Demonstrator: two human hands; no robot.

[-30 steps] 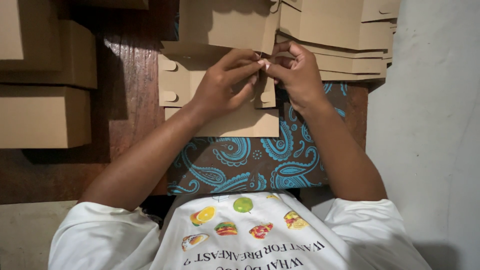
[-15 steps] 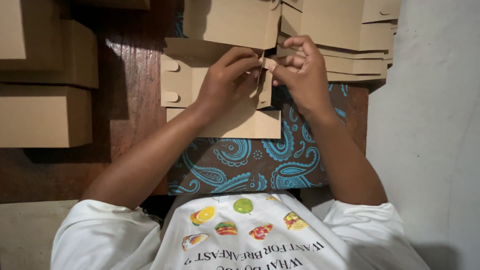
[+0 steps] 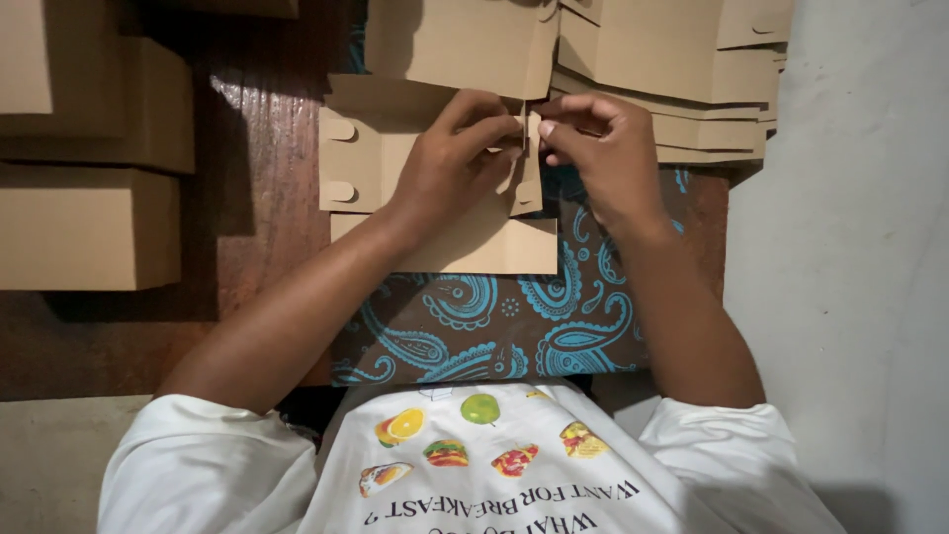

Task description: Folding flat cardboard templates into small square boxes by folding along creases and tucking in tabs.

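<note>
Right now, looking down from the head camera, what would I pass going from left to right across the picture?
Folded brown boxes → dark wooden floor → left hand on the flat cardboard piece → right hand → pale wall.

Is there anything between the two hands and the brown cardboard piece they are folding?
Nothing visible does. The left hand and the right hand both already touch the flat cardboard piece, pinching its upright flap between their fingers. The stack of flat cardboard lies behind it, not between.
</note>
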